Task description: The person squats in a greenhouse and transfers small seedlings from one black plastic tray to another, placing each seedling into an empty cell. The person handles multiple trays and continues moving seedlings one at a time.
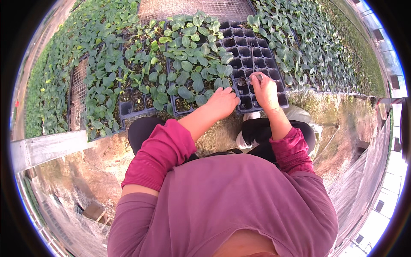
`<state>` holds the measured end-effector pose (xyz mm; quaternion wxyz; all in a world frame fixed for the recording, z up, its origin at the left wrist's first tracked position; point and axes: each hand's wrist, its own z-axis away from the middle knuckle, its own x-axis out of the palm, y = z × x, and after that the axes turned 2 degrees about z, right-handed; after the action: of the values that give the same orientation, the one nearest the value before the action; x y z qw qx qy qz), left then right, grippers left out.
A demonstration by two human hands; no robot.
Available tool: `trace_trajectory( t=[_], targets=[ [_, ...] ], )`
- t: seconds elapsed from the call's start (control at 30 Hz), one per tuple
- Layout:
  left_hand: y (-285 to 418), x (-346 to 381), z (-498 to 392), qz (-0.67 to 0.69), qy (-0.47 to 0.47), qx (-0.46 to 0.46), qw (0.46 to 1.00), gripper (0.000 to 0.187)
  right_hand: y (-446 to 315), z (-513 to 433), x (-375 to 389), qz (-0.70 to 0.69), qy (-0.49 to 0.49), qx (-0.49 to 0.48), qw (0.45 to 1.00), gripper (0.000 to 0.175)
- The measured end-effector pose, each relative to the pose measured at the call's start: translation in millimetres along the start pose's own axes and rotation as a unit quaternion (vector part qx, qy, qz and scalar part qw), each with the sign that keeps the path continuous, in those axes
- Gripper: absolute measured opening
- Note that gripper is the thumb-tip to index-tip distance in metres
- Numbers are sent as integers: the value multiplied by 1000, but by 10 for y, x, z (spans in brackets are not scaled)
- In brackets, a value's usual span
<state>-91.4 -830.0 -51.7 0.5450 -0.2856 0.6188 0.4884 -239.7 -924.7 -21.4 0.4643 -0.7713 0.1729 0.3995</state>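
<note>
My left hand reaches in at the lower right corner of a black plastic tray of broad-leaved seedlings; its fingertips are among the leaves, and whether they grip anything is hidden. Over the neighbouring black plastic cell tray, my right hand is closed on a small thin metal tool, mostly hidden by the fingers. The cells of that tray look mostly dark and without plants. The two trays lie side by side, touching or nearly so.
More seedling trays stand at left and right. A wire mesh bench top shows at the back. One tray at left has an unplanted corner cell. A pale beam juts in at left. My knees are below the bench's near edge.
</note>
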Motion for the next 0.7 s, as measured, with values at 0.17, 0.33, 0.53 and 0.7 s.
trace_trajectory(
  t=[0.17, 0.33, 0.53, 0.7],
  targets=[
    [-202, 226, -106, -99, -46, -54, 993, 28, -40, 82, -79, -7, -9, -26, 1000, 19],
    [-303, 255, 8, -125, -37, -75, 989, 33, -101, 203, -47, 0, -35, -55, 998, 16],
    [-248, 142, 35, -112, -68, -76, 988, 63, -60, 250, 138, 42, -48, -127, 990, 11],
    [-271, 234, 52, -150, -48, -79, 984, 75, -140, 268, 173, 61, -41, -156, 985, 8]
  ],
)
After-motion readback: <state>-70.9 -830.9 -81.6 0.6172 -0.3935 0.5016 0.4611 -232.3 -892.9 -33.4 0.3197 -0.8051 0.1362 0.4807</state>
